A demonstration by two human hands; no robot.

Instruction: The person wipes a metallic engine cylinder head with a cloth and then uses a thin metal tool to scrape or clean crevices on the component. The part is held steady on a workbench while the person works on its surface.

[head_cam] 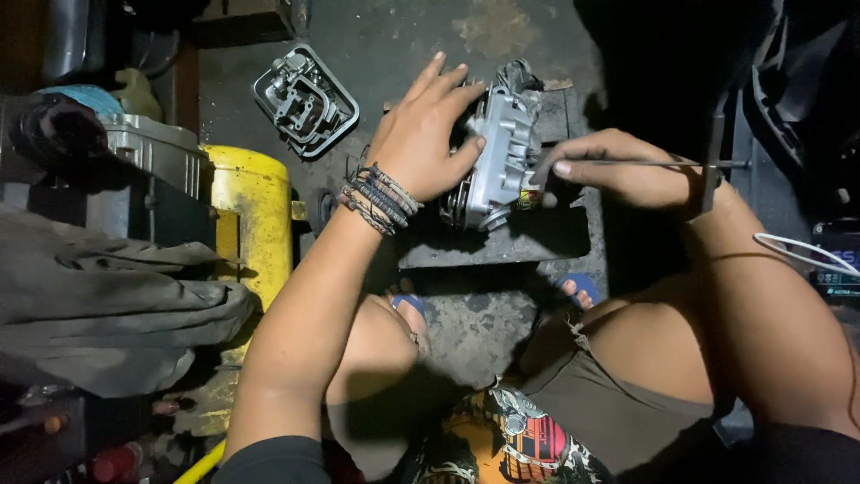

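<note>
My left hand (423, 134) rests on a grey metal engine cylinder head (502, 152), fingers spread over its top and thumb against its side, holding it steady on a dark flat board (502, 237) on the floor. Several cord bracelets (381, 197) circle the left wrist. My right hand (609, 170) grips a thin T-handle wrench (667, 163), whose tip points into the right side of the cylinder head. I am squatting, with knees and blue sandals (580, 289) below the board.
A grey metal engine cover (305, 99) lies on the concrete floor at the upper left. A yellow canister (255, 220) stands left of my arm, beside a silver case (152, 152) and crumpled grey cloth (107, 314). Dark machine parts fill the right edge.
</note>
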